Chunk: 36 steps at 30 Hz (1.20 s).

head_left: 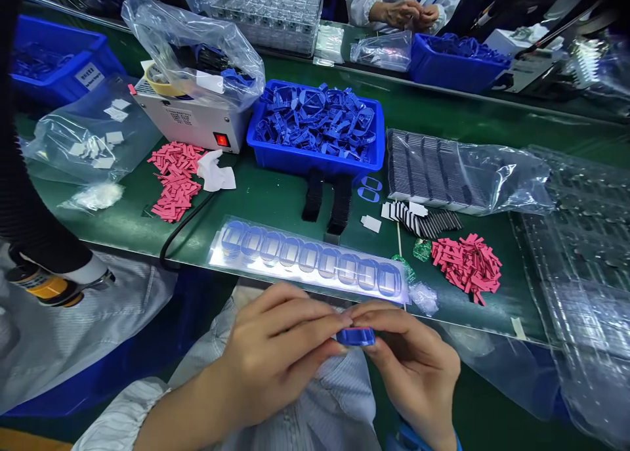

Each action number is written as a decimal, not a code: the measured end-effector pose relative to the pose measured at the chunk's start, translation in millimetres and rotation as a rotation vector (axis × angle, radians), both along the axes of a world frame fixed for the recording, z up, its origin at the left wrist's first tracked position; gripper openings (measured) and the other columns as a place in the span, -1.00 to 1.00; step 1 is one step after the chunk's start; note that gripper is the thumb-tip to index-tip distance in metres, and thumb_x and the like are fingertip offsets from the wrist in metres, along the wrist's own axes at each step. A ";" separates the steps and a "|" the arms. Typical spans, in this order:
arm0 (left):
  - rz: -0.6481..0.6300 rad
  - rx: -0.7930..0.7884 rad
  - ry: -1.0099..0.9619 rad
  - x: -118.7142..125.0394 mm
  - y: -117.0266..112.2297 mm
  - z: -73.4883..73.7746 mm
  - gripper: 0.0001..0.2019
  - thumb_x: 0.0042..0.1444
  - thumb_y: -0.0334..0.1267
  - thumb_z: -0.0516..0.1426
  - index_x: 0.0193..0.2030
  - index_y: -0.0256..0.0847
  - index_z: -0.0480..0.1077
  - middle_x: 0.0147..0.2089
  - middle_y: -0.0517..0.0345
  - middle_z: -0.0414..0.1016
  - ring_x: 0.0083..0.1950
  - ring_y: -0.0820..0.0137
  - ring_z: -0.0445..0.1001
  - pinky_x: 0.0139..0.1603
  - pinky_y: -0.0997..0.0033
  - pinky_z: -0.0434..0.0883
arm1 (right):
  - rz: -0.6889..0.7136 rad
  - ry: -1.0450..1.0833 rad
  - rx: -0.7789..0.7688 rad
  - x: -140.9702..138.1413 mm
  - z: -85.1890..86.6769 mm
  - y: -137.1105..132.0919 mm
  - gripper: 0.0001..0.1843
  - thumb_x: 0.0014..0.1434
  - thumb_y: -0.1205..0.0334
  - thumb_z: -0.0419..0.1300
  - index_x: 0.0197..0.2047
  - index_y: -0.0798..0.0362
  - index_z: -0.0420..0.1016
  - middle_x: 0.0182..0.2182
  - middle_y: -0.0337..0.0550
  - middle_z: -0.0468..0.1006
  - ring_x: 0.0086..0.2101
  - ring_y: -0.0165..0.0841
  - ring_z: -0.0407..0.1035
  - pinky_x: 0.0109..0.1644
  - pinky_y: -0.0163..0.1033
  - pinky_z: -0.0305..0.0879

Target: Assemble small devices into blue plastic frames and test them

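Observation:
Between both hands, in front of the bench edge, is a small blue plastic housing [355, 336] with a thin pink line along its top. My left hand [275, 346] pinches its left end between thumb and fingers. On the opposite end, my right hand [411, 359] grips it, with the index finger over the top. Fingers cover part of the piece. Just beyond the hands lies a clear strip [305, 281] bearing a row of oval window pieces [309, 257]. Loose pink strips [467, 264] are heaped to the right and more pink strips [177, 178] to the left.
A blue bin [315, 155] full of blue frames stands mid-bench, beside a white box [182, 117] with a red switch. Bagged display panels [433, 172] and clear trays [581, 260] lie right. A black hose [34, 201] hangs left. Opposite are a co-worker's hands [406, 13].

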<state>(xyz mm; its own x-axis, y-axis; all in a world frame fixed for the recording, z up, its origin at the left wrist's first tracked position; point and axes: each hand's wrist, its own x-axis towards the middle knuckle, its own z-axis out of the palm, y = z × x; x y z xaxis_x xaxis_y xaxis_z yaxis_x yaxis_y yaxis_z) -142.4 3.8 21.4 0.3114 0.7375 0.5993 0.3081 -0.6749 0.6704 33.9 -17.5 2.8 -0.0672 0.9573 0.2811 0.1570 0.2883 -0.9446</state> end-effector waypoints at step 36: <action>0.127 -0.303 -0.224 14.9 -9.0 -9.6 -0.81 -0.06 -0.52 0.27 -0.32 -0.18 0.47 -0.43 0.22 0.63 -0.43 0.43 0.52 -0.40 0.40 0.44 | -0.267 0.091 -0.112 -20.6 7.4 -6.6 -0.85 0.00 0.28 0.36 -0.30 -0.01 0.55 -0.35 -0.16 0.64 -0.28 -0.25 0.55 -0.24 -0.27 0.55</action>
<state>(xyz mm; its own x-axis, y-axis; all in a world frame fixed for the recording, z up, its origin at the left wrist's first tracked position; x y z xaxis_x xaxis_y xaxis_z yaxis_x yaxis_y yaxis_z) -127.6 -5.1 11.9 0.0926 0.9156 0.3913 0.2005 -0.4021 0.8934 13.2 -24.1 10.2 0.2116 0.9631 0.1663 0.1268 0.1417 -0.9818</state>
